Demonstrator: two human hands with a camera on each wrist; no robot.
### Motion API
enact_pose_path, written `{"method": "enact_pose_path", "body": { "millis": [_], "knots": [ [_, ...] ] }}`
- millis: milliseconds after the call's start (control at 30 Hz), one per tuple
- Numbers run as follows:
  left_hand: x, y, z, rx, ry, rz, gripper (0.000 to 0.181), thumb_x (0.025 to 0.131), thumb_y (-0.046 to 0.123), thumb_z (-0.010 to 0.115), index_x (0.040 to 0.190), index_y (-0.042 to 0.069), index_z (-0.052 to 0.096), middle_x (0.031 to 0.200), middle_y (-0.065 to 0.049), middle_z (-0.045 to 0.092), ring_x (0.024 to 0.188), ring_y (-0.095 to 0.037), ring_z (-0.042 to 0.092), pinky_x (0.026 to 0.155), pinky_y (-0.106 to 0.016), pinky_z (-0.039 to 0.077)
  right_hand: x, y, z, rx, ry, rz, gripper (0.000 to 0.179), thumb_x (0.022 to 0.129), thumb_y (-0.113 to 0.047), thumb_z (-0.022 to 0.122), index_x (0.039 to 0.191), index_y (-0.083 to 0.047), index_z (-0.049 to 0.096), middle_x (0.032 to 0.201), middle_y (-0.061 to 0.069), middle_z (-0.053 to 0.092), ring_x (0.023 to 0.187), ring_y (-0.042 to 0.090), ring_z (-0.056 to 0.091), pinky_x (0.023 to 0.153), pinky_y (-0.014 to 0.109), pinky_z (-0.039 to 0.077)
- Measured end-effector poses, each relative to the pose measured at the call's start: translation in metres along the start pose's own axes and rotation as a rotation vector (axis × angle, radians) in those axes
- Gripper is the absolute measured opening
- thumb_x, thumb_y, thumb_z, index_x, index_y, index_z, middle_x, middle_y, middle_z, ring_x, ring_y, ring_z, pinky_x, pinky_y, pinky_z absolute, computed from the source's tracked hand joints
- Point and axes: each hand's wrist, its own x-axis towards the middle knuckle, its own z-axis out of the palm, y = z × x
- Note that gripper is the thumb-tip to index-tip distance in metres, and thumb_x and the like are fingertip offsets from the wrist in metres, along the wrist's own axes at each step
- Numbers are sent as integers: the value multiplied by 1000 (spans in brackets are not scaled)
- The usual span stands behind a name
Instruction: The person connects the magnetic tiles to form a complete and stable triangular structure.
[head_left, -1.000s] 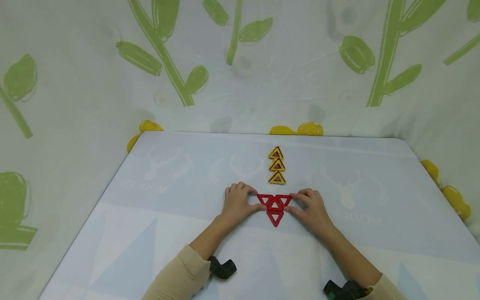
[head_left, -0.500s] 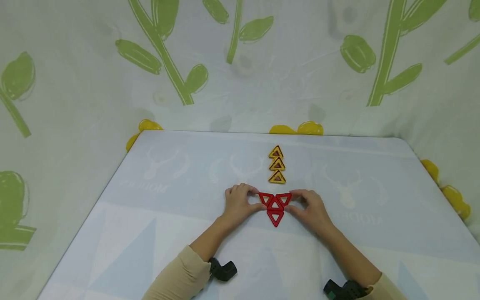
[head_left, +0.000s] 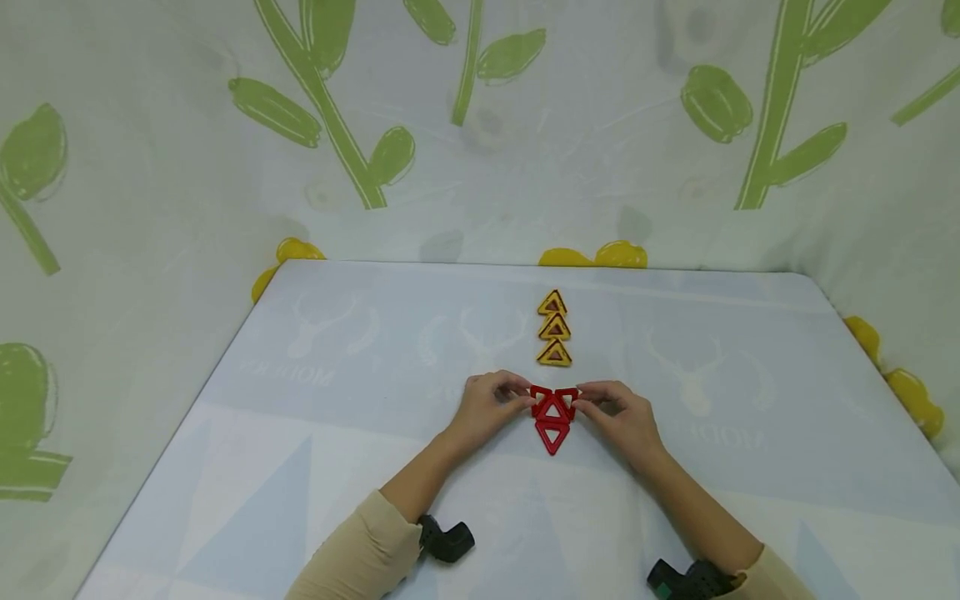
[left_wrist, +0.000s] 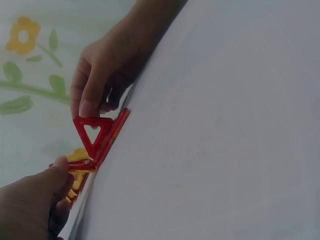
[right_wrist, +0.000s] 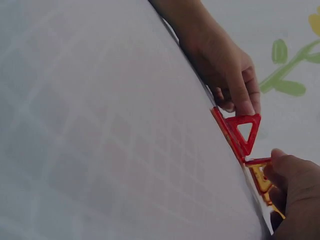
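Note:
Red triangular magnetic tiles lie joined before me in the head view: a centre tile (head_left: 552,419), a lower tile (head_left: 552,451) pointing toward me, and two side tiles. My left hand (head_left: 489,410) pinches the left side tile (head_left: 534,390); my right hand (head_left: 624,417) pinches the right side tile (head_left: 574,390). Both side tiles are tilted up off the table. The left wrist view shows the right tile (left_wrist: 97,121) raised, and the left tile (left_wrist: 77,165) nearly edge-on. In the right wrist view, the left tile (right_wrist: 242,120) is raised under the left hand's fingertips.
Beyond the red tiles, three yellow triangular pieces (head_left: 555,363) with brown centres stand in a column on the pale patterned table (head_left: 420,333). A leaf-printed cloth (head_left: 585,150) hangs behind. Dark devices (head_left: 447,543) are worn on both wrists.
The two side tiles, flat one second ago, have tilted upward and inward. Both hands have moved slightly closer together, still pinching them. The yellow pieces have stayed put.

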Motion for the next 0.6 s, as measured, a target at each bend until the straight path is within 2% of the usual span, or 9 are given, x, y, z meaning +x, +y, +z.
{"method": "enact_pose_path", "body": {
  "millis": [133, 367, 600],
  "knots": [
    [1, 1, 1, 14, -7, -6, 19, 81, 19, 75, 97, 10, 69, 87, 1, 70, 82, -10, 61, 92, -40, 30, 0, 1, 1, 19, -8, -12, 20, 77, -6, 76, 97, -6, 72, 86, 6, 70, 77, 0, 59, 69, 11, 47],
    [2, 4, 5, 20, -19, 9, 20, 81, 21, 75, 98, 11, 71, 89, 1, 71, 82, -10, 60, 89, -37, 32, -1, 3, 1, 39, -32, -58, 21, 75, -1, 77, 95, -4, 72, 87, 7, 69, 79, -1, 58, 69, 12, 48],
    [3, 5, 8, 34, -39, 55, 22, 80, 23, 75, 100, 12, 73, 89, 4, 72, 81, -6, 60, 86, -33, 35, 0, 3, 1, -13, -49, -119, 23, 72, 1, 78, 94, -5, 72, 86, 4, 68, 79, 1, 57, 68, 12, 47]
  ]
}}
